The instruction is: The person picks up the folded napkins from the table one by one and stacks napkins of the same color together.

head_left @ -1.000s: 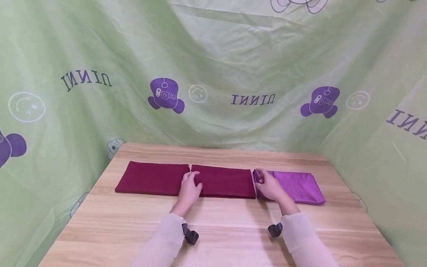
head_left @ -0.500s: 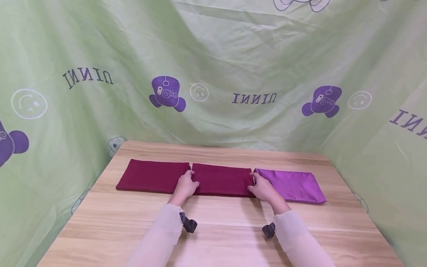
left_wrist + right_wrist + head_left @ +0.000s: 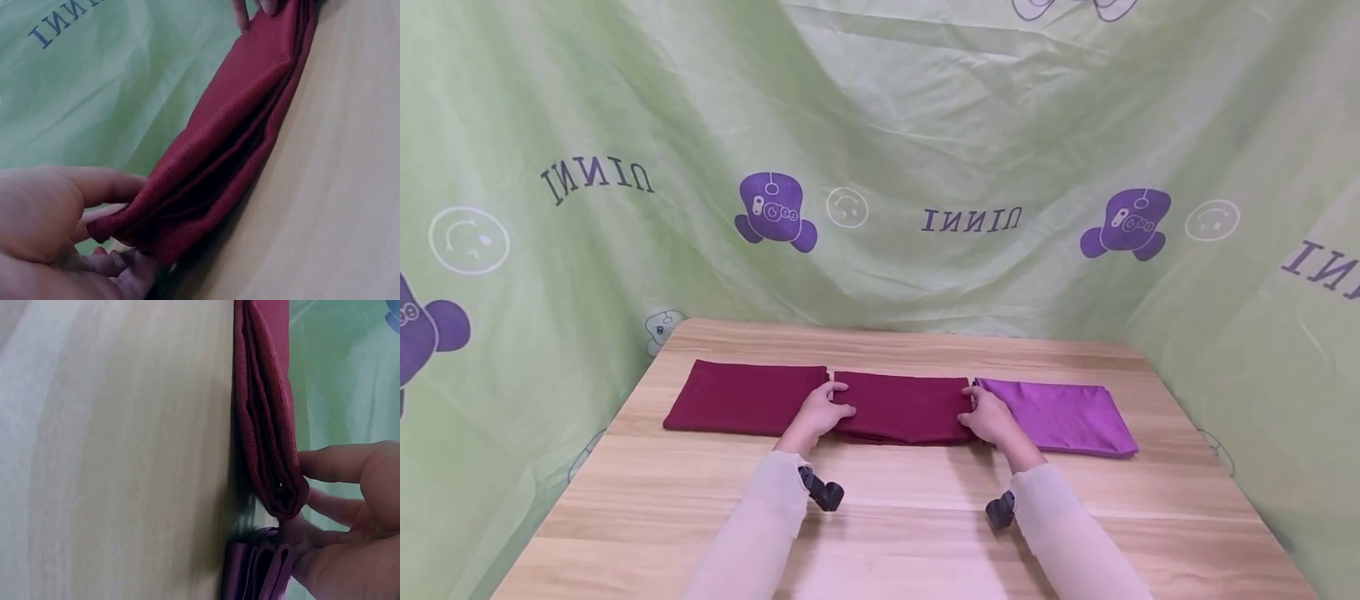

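Two pinch grips, left hand (image 3: 817, 412) and right hand (image 3: 990, 416), on the middle maroon cloth (image 3: 904, 407)

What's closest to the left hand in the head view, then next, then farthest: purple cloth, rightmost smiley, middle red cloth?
1. Middle red cloth: held by the left hand.
2. Purple cloth: to its right.
3. Rightmost smiley: farther right, on the curtain.

Your head view is bright and evenly lit, with a pale sheen on the near tabletop (image 3: 895, 550) and soft shadows beside your sleeves (image 3: 760, 525). Your wrist views look dimmer and softer, the left one losing detail inside the dark folds of the maroon cloth (image 3: 219, 140).
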Demonstrator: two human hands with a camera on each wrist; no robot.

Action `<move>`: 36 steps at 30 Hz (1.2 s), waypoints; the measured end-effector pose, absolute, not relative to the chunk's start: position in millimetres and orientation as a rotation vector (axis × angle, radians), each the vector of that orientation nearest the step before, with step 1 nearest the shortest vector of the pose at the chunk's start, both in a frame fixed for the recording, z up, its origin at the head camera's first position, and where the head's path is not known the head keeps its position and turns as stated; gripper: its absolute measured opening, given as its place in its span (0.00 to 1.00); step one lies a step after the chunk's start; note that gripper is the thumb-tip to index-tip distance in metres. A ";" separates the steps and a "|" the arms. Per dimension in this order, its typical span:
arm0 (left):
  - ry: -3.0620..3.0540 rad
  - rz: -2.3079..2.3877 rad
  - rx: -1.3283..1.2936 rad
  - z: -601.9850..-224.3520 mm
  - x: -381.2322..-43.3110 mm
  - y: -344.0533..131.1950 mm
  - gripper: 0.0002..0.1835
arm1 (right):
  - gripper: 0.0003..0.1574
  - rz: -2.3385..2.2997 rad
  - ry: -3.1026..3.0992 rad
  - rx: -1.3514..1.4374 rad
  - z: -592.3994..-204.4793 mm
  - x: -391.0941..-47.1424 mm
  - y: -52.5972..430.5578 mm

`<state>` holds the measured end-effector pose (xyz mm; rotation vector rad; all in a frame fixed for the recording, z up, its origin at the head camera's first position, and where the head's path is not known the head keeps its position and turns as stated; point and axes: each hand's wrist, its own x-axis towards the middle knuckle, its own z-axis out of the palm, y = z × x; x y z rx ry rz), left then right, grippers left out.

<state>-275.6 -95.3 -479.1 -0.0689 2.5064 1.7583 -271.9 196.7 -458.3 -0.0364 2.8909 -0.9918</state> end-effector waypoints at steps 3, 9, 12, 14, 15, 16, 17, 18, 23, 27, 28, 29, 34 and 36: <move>2.510 1.766 -0.059 -480.1 -275.4 -95.5 0.27 | 0.32 -1.080 2.862 -0.045 -458.1 -273.2 198.9; 2.441 1.912 -0.074 -482.1 -276.6 -97.8 0.26 | 0.32 -1.218 2.812 -0.057 -453.6 -274.2 203.4; 2.373 2.001 -0.068 -481.4 -277.1 -100.6 0.26 | 0.31 -1.288 2.796 -0.090 -451.1 -274.0 205.0; 2.366 2.020 -0.045 -479.9 -277.0 -102.9 0.26 | 0.31 -1.349 2.781 -0.114 -450.1 -273.5 205.9; 2.367 2.023 -0.036 -478.3 -276.6 -104.1 0.26 | 0.31 -1.385 2.766 -0.132 -449.6 -273.1 206.3; 2.375 2.025 -0.025 -477.0 -276.3 -105.5 0.26 | 0.30 -1.423 2.753 -0.140 -449.2 -272.8 206.4; 2.379 2.028 -0.014 -475.4 -275.8 -107.0 0.26 | 0.30 -1.466 2.732 -0.149 -448.7 -272.3 206.4; 2.383 2.030 -0.005 -474.2 -275.4 -108.8 0.25 | 0.30 -1.503 2.711 -0.164 -448.2 -271.8 206.5; 2.396 2.046 0.023 -468.8 -271.8 -119.7 0.26 | 0.31 -1.660 2.565 -0.216 -444.7 -269.3 204.7; 2.393 2.044 0.042 -463.4 -268.4 -131.4 0.26 | 0.33 -1.703 2.494 -0.216 -441.3 -267.4 199.6; 2.385 2.049 0.047 -462.5 -267.8 -134.6 0.26 | 0.33 -1.708 2.483 -0.215 -440.8 -267.2 197.7; 2.379 2.052 0.052 -461.3 -267.3 -137.7 0.26 | 0.33 -1.716 2.471 -0.208 -440.3 -267.5 195.5; 2.363 2.062 0.065 -459.6 -265.5 -155.4 0.27 | 0.33 -1.770 2.419 -0.199 -439.8 -269.6 181.4; 2.363 2.059 0.070 -458.8 -264.0 -163.3 0.27 | 0.33 -1.802 2.393 -0.195 -439.1 -270.4 174.2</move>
